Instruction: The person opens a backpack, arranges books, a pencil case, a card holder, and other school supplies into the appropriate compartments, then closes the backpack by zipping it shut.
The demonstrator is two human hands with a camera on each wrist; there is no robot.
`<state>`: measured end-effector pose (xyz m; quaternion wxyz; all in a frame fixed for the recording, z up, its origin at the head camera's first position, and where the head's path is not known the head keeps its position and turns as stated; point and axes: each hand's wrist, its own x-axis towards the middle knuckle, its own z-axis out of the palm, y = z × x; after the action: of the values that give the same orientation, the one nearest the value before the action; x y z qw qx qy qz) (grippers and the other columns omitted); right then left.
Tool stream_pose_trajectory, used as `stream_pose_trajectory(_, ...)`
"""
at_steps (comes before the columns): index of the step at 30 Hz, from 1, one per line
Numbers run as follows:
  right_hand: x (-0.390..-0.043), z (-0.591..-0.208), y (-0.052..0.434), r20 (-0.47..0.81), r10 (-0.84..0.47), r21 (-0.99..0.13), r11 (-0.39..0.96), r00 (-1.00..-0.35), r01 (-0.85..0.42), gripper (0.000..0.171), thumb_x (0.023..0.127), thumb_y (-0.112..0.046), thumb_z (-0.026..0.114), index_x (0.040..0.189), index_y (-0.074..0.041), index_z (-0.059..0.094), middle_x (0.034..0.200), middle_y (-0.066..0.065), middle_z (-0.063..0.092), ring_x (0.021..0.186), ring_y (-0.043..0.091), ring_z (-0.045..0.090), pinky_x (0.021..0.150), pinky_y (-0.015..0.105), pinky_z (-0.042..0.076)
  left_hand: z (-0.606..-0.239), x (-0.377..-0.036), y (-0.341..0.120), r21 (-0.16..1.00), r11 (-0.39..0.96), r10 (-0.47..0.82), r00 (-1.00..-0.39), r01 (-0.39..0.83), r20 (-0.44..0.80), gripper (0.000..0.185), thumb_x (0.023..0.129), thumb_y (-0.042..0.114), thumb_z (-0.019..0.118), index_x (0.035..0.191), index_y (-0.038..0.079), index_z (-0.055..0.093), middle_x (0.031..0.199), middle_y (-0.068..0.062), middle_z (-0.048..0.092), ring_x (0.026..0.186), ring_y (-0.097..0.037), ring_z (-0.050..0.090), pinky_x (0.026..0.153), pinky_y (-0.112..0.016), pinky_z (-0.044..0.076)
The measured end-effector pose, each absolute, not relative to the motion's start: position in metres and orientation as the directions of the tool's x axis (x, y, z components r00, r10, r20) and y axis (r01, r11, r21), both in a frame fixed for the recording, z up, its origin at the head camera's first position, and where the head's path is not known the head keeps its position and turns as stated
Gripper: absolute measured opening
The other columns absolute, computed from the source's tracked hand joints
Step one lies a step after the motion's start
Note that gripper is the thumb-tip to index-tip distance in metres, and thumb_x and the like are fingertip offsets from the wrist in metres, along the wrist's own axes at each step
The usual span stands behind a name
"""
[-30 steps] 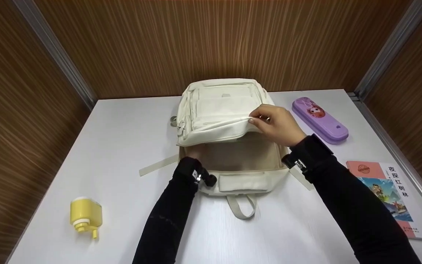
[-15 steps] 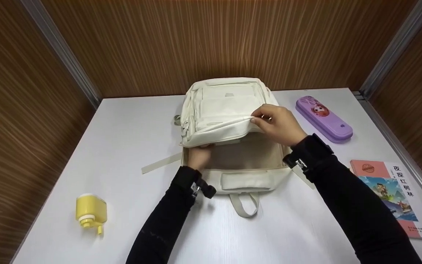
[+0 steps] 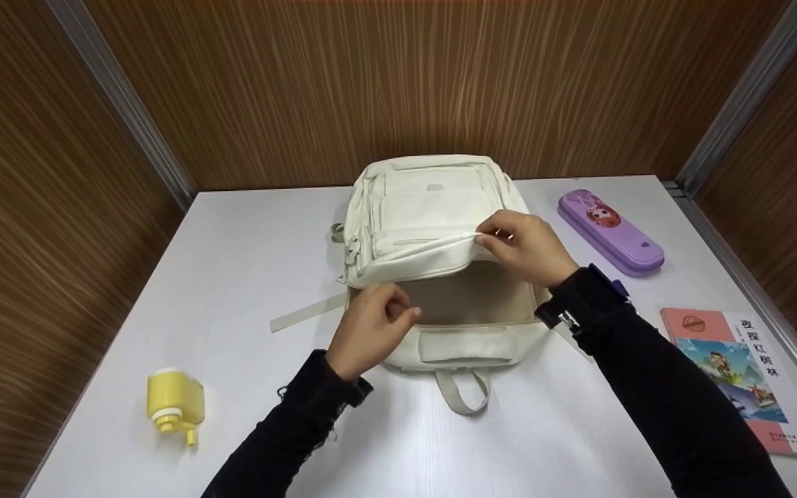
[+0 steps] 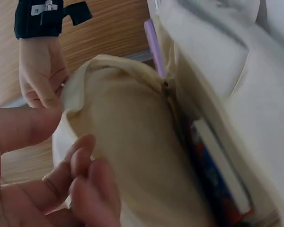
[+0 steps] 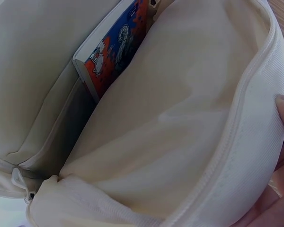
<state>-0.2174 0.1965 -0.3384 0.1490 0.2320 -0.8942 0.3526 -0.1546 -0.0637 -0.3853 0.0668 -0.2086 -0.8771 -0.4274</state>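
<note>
Wood-panelled walls close in a white desk [image 3: 232, 277] where a cream backpack [image 3: 426, 207] lies flat, long axis running away from the person, mouth toward them. The right hand [image 3: 526, 247] pinches the upper flap and lifts it. The left hand [image 3: 371, 328] is nearer the gap, just in front, fingers loosely curled, holding nothing. A book [image 5: 114, 45] stands inside
</note>
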Motion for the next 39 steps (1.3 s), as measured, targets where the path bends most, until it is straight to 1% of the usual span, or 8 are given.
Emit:
stream_pose_trajectory(2, -0.217, -0.339, 0.197, 0.425, -0.312, -0.563, 0.644, -0.850, -0.518, 0.006, 0.089, -0.007, 0.068, 0.091, -0.002, 0.072, 0.088, 0.009, 0.070, 0.079, 0.014, 0.059, 0.073, 0.025, 0.047, -0.381, -0.157, -0.062, 0.635, 0.608, 0.235, -0.872, 0.477, 0.430, 0.022, 0.084, 0.023, 0.074, 0.090, 0.009, 0.059, 0.086, -0.004, 0.052, 0.081, -0.019, 0.048, 0.074, -0.030, 0.040)
stream_pose_trajectory(5, -0.216, -0.341, 0.197, 0.425, -0.313, -0.561, 0.646, -0.850, -0.518, 0.006, 0.089, -0.006, 0.068, 0.091, -0.002, 0.072, 0.088, 0.009, 0.070, 0.080, 0.014, 0.059, 0.075, 0.025, 0.047, -0.382, -0.169, -0.059, 0.515, 0.684, 0.182, -0.805, 0.517, 0.565, 0.039, 0.077, 0.027, 0.081, 0.100, 0.007, 0.057, 0.097, -0.009, 0.050, 0.092, -0.025, 0.047, 0.084, -0.036, 0.040)
stream_pose_trajectory(8, -0.214, -0.342, 0.197, 0.424, -0.307, -0.568, 0.643, -0.852, -0.514, 0.005, 0.089, -0.006, 0.068, 0.091, -0.003, 0.072, 0.087, 0.008, 0.069, 0.081, 0.014, 0.059, 0.075, 0.024, 0.047, -0.388, -0.183, -0.055, 0.481, 0.694, 0.202, -0.786, 0.536, 0.585, 0.060, 0.074, 0.030, 0.084, 0.120, 0.007, 0.054, 0.118, -0.013, 0.051, 0.112, -0.030, 0.048, 0.099, -0.041, 0.040)
stream_pose_trajectory(11, -0.213, -0.345, 0.197, 0.427, -0.305, -0.569, 0.641, -0.851, -0.515, 0.005, 0.089, -0.006, 0.069, 0.091, -0.003, 0.072, 0.088, 0.008, 0.069, 0.080, 0.014, 0.058, 0.075, 0.024, 0.047, -0.394, -0.194, -0.050, 0.487, 0.668, 0.259, -0.790, 0.562, 0.556, 0.068, 0.076, 0.031, 0.083, 0.132, 0.010, 0.052, 0.130, -0.012, 0.053, 0.125, -0.031, 0.049, 0.108, -0.045, 0.037)
stream_pose_trajectory(15, -0.208, -0.352, 0.197, 0.436, -0.300, -0.563, 0.644, -0.848, -0.518, 0.006, 0.088, -0.006, 0.070, 0.092, -0.003, 0.072, 0.088, 0.008, 0.069, 0.079, 0.015, 0.058, 0.074, 0.025, 0.046, -0.399, -0.203, -0.044, 0.487, 0.655, 0.308, -0.793, 0.577, 0.525, 0.053, 0.080, 0.028, 0.078, 0.127, 0.013, 0.059, 0.127, -0.008, 0.061, 0.125, -0.028, 0.054, 0.108, -0.045, 0.039)
stream_pose_trajectory(21, -0.201, -0.365, 0.199, 0.432, -0.311, -0.573, 0.631, -0.847, -0.524, 0.006, 0.087, -0.006, 0.071, 0.092, -0.004, 0.073, 0.087, 0.006, 0.070, 0.079, 0.012, 0.059, 0.075, 0.026, 0.048, -0.403, -0.205, -0.042, 0.500, 0.658, 0.309, -0.808, 0.563, 0.503, 0.028, 0.085, 0.017, 0.074, 0.112, 0.014, 0.069, 0.110, -0.002, 0.072, 0.104, -0.024, 0.066, 0.092, -0.039, 0.050)
stream_pose_trajectory(33, -0.191, -0.385, 0.209, 0.417, -0.307, -0.635, 0.575, -0.855, -0.516, 0.006, 0.087, -0.009, 0.072, 0.091, -0.007, 0.075, 0.084, 0.003, 0.070, 0.078, 0.004, 0.058, 0.074, 0.016, 0.047, -0.412, -0.203, -0.040, 0.501, 0.666, 0.324, -0.820, 0.552, 0.472, 0.020, 0.088, 0.014, 0.068, 0.107, 0.015, 0.072, 0.100, -0.001, 0.074, 0.091, -0.022, 0.068, 0.081, -0.036, 0.053)
stream_pose_trajectory(39, -0.185, -0.387, 0.242, 0.439, -0.190, -0.644, 0.614, -0.878, -0.455, 0.009, 0.088, -0.005, 0.069, 0.096, -0.004, 0.073, 0.092, 0.007, 0.071, 0.080, -0.002, 0.058, 0.074, 0.010, 0.047, -0.408, -0.204, -0.038, 0.504, 0.658, 0.311, -0.812, 0.559, 0.494, 0.016, 0.090, 0.018, 0.067, 0.104, 0.016, 0.074, 0.097, 0.001, 0.075, 0.088, -0.020, 0.069, 0.080, -0.034, 0.053)
